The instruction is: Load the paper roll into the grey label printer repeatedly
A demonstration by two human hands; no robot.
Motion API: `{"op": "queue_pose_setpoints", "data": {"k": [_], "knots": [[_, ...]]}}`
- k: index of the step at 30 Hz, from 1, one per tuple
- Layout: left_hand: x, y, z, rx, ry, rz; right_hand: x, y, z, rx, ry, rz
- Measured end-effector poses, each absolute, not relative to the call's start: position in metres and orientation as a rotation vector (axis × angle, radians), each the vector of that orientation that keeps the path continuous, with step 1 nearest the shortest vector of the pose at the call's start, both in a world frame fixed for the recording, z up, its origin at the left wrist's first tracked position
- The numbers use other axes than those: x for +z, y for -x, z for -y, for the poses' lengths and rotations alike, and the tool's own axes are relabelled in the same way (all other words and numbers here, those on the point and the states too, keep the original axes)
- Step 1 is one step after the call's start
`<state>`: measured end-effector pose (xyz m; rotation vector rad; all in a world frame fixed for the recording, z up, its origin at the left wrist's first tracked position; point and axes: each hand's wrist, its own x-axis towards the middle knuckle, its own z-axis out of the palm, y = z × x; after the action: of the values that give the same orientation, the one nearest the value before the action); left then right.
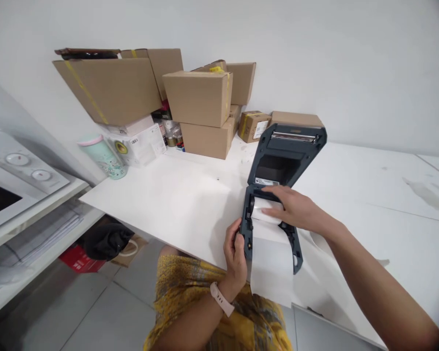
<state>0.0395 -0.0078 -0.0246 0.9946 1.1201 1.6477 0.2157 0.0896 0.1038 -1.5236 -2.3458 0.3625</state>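
Note:
A dark grey label printer (pixel 246 234) sits at the table's front edge with its lid (pixel 290 151) raised. Inside lies a white label roll (pixel 260 210), and its paper strip (pixel 271 268) runs out over the front and hangs past the table edge. My right hand (pixel 294 207) reaches in from the right, thumb and fingers curved over the roll; part of the fingertips is hidden in the printer. Against the printer's left side, my left hand (pixel 236 251) is closed, thumb toward the top rim. A pale watch band (pixel 221 298) is on my left wrist.
Stacked cardboard boxes (pixel 201 97) stand along the back wall. A mint tumbler (pixel 104 157) and a white box (pixel 139 146) are at the table's far left. Left of the table, a white microwave (pixel 25 170) rests on a shelf unit. Paper scraps lie right of the printer.

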Motion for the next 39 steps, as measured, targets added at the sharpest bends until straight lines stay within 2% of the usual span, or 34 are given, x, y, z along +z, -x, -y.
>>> {"op": "queue_pose_setpoints", "data": {"k": [4, 9, 18, 25, 35, 39], "knots": [[-0.025, -0.04, 0.007, 1.641, -0.99, -1.115, 0.089, -0.209, -0.115, 0.634, 1.699, 2.69], [-0.025, -0.039, 0.008, 1.64, -1.011, -1.106, 0.092, -0.2, -0.133, 0.79, 1.707, 2.663], [-0.024, -0.038, 0.01, 1.62, -1.027, -1.103, 0.125, -0.245, -0.113, 1.164, 1.162, 2.23], [-0.029, -0.038, 0.008, 1.645, -1.029, -1.108, 0.151, -0.293, -0.085, 0.976, 1.384, 1.636], [-0.029, -0.038, 0.006, 1.649, -1.026, -1.105, 0.062, -0.326, -0.121, 0.931, 1.697, 1.797], [-0.028, -0.039, 0.007, 1.641, -1.022, -1.104, 0.054, -0.327, -0.116, 0.918, 1.687, 1.828]]}}
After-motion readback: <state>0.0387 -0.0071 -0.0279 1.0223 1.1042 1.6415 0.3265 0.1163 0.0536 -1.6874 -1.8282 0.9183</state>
